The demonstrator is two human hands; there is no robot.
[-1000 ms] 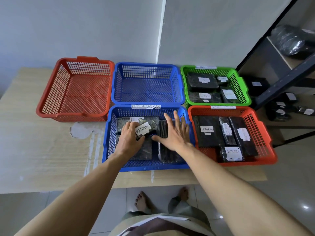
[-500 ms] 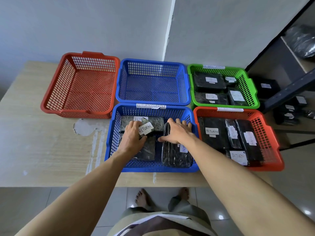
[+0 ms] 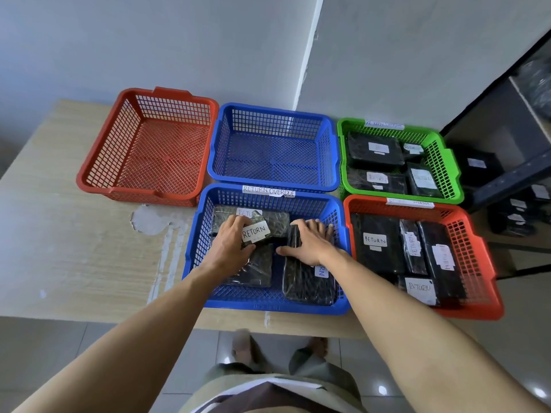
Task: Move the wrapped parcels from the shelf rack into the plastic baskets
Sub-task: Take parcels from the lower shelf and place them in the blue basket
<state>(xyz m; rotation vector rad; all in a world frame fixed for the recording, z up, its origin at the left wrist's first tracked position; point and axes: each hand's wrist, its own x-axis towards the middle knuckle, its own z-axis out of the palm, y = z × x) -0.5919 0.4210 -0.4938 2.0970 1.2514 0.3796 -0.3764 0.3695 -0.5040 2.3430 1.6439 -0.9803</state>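
Blue basket (image 3: 268,307) at the near edge of the bench (image 3: 74,263) held black wrapped parcels: left hand (image 3: 232,244) gripped a small parcel (image 3: 256,232) labelled RETURN; right hand (image 3: 310,242) curled round the far end of a long parcel (image 3: 307,286). Beyond the far right corner, shelf rack (image 3: 507,181) kept further parcels (image 3: 477,172).

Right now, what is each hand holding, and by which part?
Left hand grips the RETURN-labelled parcel by its left end; right hand clasps the long parcel at its far end, inside the near blue basket.
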